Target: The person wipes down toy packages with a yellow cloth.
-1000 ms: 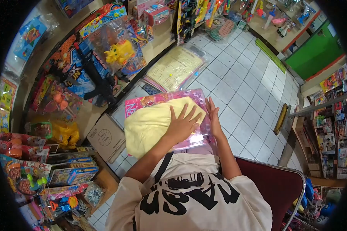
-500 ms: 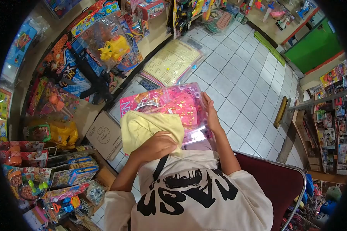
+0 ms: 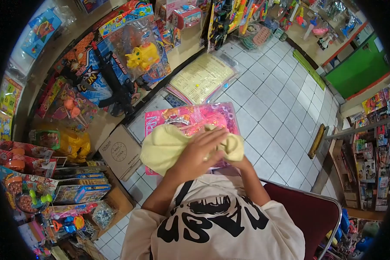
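On my lap lies a flat pink toy package (image 3: 160,116) with a clear plastic front, a tiara and pink fabric showing inside. A pale yellow cloth (image 3: 160,147) covers its lower part and reaches past the right edge. My left hand (image 3: 199,154) rests over the cloth, its fingers stretched toward the upper right. Cloth hides the fingers of my right hand (image 3: 242,164), which is at the package's right side; only its back and wrist show.
A red chair (image 3: 297,208) is under me. A wall clock box (image 3: 120,149) leans at the left beside packaged toys (image 3: 82,193). Ahead, a stack of printed sheets (image 3: 201,80) lies on the tiled floor (image 3: 264,104). Shelves (image 3: 346,164) stand at the right.
My left hand has moved right and up, carrying part of the cloth across the package. The cloth now covers my right hand's fingers, which were visible at the package's right edge.
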A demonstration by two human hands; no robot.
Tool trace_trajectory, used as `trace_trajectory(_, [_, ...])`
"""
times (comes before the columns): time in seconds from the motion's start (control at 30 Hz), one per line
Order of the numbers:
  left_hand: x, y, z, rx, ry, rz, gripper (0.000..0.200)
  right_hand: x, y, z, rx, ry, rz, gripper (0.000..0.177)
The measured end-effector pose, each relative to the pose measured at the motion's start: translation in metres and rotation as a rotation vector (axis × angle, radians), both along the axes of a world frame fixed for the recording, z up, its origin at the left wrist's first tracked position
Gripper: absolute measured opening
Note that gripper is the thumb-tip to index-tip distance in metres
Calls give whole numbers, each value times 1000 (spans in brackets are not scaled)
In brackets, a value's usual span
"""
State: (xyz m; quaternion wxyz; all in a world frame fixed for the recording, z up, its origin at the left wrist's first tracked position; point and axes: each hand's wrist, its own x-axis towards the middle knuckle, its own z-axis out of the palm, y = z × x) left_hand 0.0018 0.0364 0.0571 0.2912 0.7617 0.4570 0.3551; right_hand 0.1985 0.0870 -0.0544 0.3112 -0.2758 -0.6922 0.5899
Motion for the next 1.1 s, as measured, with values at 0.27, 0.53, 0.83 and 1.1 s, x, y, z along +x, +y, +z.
trace_trajectory(0.27, [-58, -41, -73, -159, 445, 558, 61, 83, 27, 83, -22, -649, -336, 49])
trace_trajectory(0.53, [-55, -27, -57, -46, 247, 551, 22, 13, 11, 108, 582, -645, -393, 84])
trace_trajectory(0.83, [-82, -26, -50, -124, 296, 629, 31, -97, 8, 19, 936, -545, 338, 75])
trace_trajectory(1.1, [-89, -8, -101, -114, -115, 623, 33, -66, 10, 27, 424, -351, 135, 32])
